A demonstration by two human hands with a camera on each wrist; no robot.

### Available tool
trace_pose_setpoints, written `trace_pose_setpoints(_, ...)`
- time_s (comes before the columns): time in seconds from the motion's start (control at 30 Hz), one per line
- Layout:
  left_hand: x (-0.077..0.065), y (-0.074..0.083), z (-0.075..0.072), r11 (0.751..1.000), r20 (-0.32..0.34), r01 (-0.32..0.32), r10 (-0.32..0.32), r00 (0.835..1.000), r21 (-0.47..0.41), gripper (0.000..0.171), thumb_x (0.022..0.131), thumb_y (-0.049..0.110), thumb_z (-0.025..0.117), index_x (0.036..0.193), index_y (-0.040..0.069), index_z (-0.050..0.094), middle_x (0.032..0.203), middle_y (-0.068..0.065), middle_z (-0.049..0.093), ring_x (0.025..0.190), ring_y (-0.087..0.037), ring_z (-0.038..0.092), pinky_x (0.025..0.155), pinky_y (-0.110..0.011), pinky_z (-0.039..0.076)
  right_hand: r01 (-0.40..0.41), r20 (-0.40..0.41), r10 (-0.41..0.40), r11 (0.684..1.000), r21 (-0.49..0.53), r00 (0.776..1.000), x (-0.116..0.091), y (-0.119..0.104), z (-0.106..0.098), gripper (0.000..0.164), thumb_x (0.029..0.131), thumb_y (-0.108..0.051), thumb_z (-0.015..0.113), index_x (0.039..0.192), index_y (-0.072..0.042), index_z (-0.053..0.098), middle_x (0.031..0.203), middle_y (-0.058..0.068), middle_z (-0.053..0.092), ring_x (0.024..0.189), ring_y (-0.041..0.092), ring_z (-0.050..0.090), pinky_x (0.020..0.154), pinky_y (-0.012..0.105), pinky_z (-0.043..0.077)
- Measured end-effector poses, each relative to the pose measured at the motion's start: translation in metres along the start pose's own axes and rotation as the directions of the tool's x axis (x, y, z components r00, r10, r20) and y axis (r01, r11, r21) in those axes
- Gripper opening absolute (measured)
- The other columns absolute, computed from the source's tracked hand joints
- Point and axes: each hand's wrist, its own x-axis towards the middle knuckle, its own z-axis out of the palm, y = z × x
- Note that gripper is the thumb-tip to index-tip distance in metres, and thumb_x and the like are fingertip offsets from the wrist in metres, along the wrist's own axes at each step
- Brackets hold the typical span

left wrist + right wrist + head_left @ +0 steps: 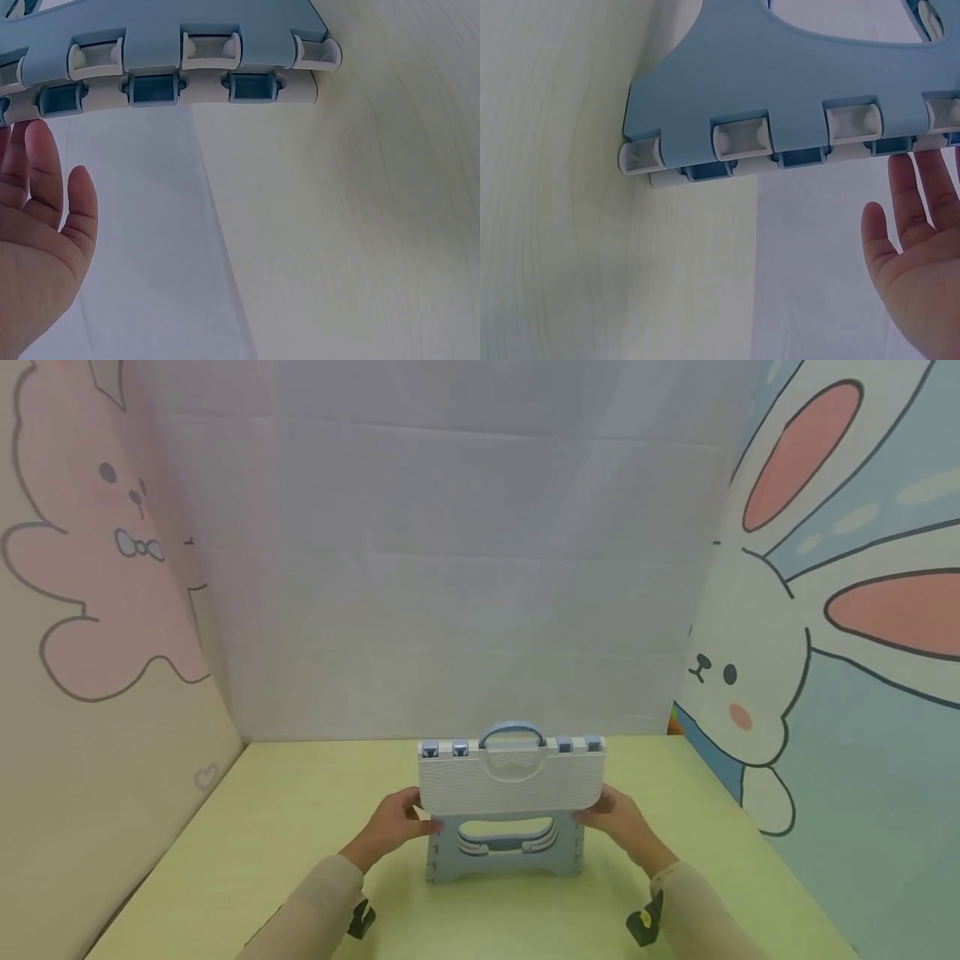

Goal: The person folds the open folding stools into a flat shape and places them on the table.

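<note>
A folding step stool (pixel 512 781) stands upright on the table, with a white textured top panel hanging over blue-grey leg panels. An arched carry handle (pixel 513 727) rises from its top edge. My left hand (pixel 397 820) holds the stool's left side, thumb against the leg panel. On the opposite side my right hand (pixel 613 817) holds it the same way. In the left wrist view, the left hand's fingers (pixel 46 169) reach the hinged edge. The right wrist view shows the right hand's fingers (pixel 911 195) at the hinges too; some fingertips are hidden.
The pale yellow table (pixel 315 793) extends around the stool. A white sheet (pixel 450 568) hangs behind it. Walls with cartoon rabbits (pixel 757 652) flank both sides. Dark clip-like pieces (pixel 645 922) hang near the sleeves.
</note>
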Motion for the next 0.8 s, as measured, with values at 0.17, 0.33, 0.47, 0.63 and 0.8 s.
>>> trace_pose_setpoints(0.17,-0.0012,0.0024,0.0009,1.000,-0.003,0.018,-0.018,1.000,0.007,0.045,0.076,0.009,0.080,0.116,-0.002,0.062,0.096,-0.006,0.065,0.072,-0.017,0.049,0.062,-0.031,0.043,-0.033,-0.015,0.033,0.999,-0.014,0.999,-0.0011,0.0004,0.0019,0.056,0.085,-0.013,0.072,0.131,0.008,0.048,0.121,0.023,0.060,0.109,0.036,0.058,0.091,0.048,0.048)
trace_pose_setpoints(0.33,-0.0021,0.0034,0.0001,1.000,0.005,0.008,-0.008,1.000,-0.008,0.043,0.077,0.009,0.079,0.115,-0.003,0.062,0.096,-0.006,0.065,0.071,-0.018,0.049,0.062,-0.030,0.043,-0.025,-0.013,0.025,1.000,-0.003,1.000,-0.0015,-0.0007,0.0030,0.055,0.086,-0.013,0.072,0.131,0.007,0.048,0.121,0.021,0.061,0.109,0.035,0.059,0.091,0.048,0.048)
trace_pose_setpoints(0.47,-0.0018,0.0030,-0.0005,1.000,0.007,-0.002,0.002,1.000,-0.015,0.043,0.078,0.009,0.079,0.115,-0.003,0.062,0.095,-0.006,0.065,0.070,-0.017,0.048,0.061,-0.029,0.042,-0.011,-0.011,0.011,1.000,0.000,1.000,-0.0005,-0.0005,0.0031,0.053,0.086,-0.013,0.071,0.131,0.008,0.049,0.121,0.022,0.060,0.109,0.035,0.059,0.090,0.047,0.049)
trace_pose_setpoints(0.63,-0.0019,0.0015,-0.0007,0.999,0.007,-0.020,0.020,1.000,-0.027,0.041,0.078,0.009,0.079,0.113,-0.003,0.063,0.094,-0.007,0.065,0.068,-0.017,0.047,0.059,-0.027,0.041,-0.010,-0.014,0.010,1.000,0.006,1.000,-0.0004,-0.0010,0.0036,0.054,0.087,-0.011,0.070,0.131,0.009,0.048,0.124,0.024,0.059,0.112,0.038,0.057,0.092,0.048,0.048)
trace_pose_setpoints(0.8,-0.0011,0.0016,-0.0007,0.999,0.005,-0.019,0.019,1.000,-0.025,0.040,0.078,0.009,0.079,0.112,-0.003,0.063,0.093,-0.006,0.065,0.068,-0.017,0.047,0.059,-0.027,0.040,-0.004,-0.015,0.004,1.000,-0.001,1.000,-0.0014,-0.0020,0.0034,0.054,0.087,-0.012,0.069,0.131,0.009,0.047,0.125,0.024,0.058,0.114,0.039,0.056,0.093,0.049,0.046)
